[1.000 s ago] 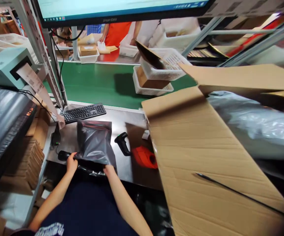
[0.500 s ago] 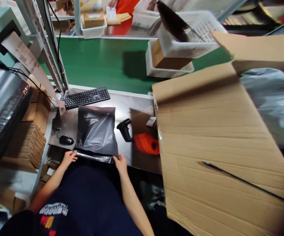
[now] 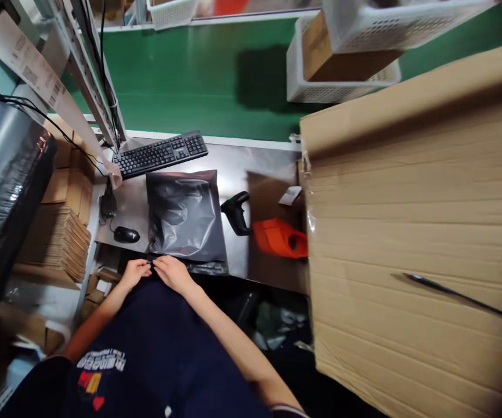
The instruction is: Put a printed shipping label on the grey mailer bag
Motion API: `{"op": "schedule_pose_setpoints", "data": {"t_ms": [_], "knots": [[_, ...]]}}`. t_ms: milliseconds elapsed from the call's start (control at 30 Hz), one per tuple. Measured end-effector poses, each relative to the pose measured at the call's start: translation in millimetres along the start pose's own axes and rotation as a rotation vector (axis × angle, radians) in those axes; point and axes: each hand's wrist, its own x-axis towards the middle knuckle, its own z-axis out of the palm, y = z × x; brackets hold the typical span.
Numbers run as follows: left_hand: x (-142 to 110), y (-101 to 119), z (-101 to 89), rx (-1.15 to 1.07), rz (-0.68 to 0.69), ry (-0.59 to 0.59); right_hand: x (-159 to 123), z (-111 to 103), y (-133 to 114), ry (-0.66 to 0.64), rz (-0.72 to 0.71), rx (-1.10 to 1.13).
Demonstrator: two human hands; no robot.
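Half a second ago the two hands were far apart, one at each near corner of the grey bag [image 3: 185, 215]. Now the left hand [image 3: 134, 271] and the right hand [image 3: 170, 270] have come together at the bag's near left corner, almost touching each other. It looks as if they are working on the shiny strip [image 3: 190, 264] along the bag's near edge, maybe to peel or fold it, starting from that corner.

The fingers of both hands are curled in and close together, pinching at the bag's edge. I cannot tell how much of it they grip.

The bag lies flat on the bench [image 3: 259, 174]. Its long side runs away from the person, toward the keyboard [image 3: 161, 154] just behind it. Its open end points back at the person. The mouse [image 3: 126, 234] sits left of the bag and the black scanner [image 3: 237, 212] is just right of it.
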Motion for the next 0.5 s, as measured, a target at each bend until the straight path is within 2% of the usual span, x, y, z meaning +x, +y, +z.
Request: {"op": "schedule_pose_setpoints", "data": {"t_ms": [133, 233, 300, 400, 500], "knots": [[0.9, 11.8, 0.2, 0.037, 0.064, -0.090, 12.5, 10.7, -3.9, 0.028, 0.034, 0.080], [2.6, 15.5, 5.4, 0.055, 0.068, -0.152, 10.6, 8.0, -1.5, 0.085, 0.071, 0.106], [2.8, 15.2, 9.1, 0.051, 0.052, -0.169, 1.0, 0.1, 6.1, 0.179, 0.117, 0.122], [2.0, 12.3, 9.3, 0.023, -0.020, -0.099, -38.8, -29.1, 31.5, 0.464, 0.262, 0.122], [1.2, 8.0, 0.4, 0.040, -0.114, 0.011, -109.4, -76.4, 64.2, 0.885, 0.501, 0.133]]}}
